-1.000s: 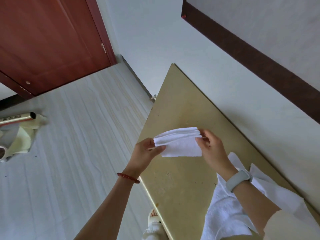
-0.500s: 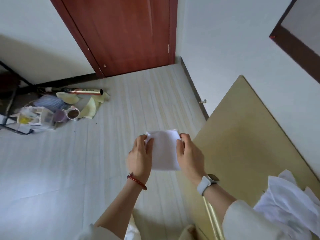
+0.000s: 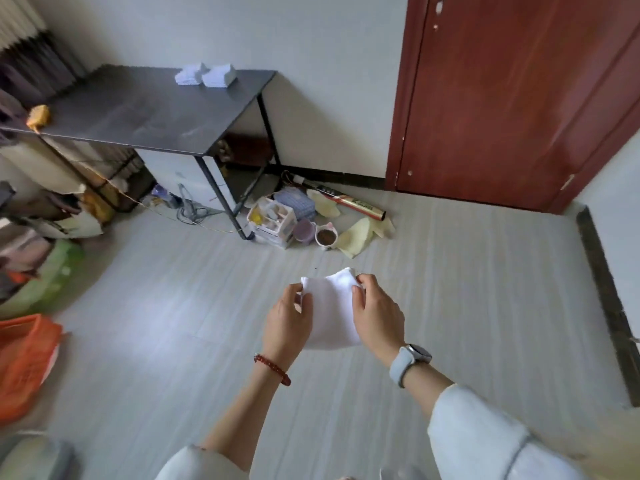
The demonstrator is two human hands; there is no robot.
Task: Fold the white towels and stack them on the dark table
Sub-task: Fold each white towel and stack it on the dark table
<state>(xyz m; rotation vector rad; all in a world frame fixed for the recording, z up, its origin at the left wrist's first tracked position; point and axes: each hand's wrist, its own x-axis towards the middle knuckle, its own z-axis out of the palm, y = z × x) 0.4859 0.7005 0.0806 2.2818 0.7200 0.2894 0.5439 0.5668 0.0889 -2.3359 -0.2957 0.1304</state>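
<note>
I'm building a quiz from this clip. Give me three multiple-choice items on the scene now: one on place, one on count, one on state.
1. Where are the already folded towels?
A. dark table's far end
B. floor
C. orange bag

2. How many towel piles are on the table?
A. none
B. two
C. five

3. The carried towel is:
A. spread flat
B. folded, held by both hands
C. dropped

A: folded towels lie on the dark table.
B: two piles sit side by side.
B: left hand and right hand grip the carried towel.

A lived-in home room: a red-brown door (image 3: pixel 512 98) standing by pale plank flooring (image 3: pixel 467 289), household clutter (image 3: pixel 298 216) lying beneath a dark desk (image 3: pixel 138 109).
</note>
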